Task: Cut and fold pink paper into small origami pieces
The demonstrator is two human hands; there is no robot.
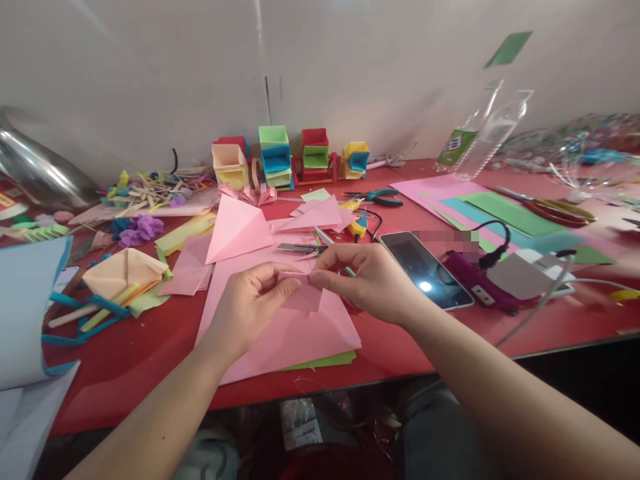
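A small pink piece of paper [306, 299] is pinched between my two hands, just above a larger pink sheet [250, 347] on the table. My left hand [253, 300] grips its left side, thumb on top. At the upper right edge, my right hand [363, 277] pinches the same piece between thumb and forefinger. Behind the hands lie scissors [300, 249], partly hidden by my fingers. A folded pink paper [239, 230] rests at the back left of the large sheet, and more pink pieces [317, 215] lie beyond.
To the right are a phone [425, 270] and a purple power strip [475, 283]. Folded paper boxes [275, 158] stand by the wall. Pliers [377, 197] and coloured sheets [505, 213] lie behind. A peach folded paper [123, 272] sits left; a metal kettle [43, 167] is farther back.
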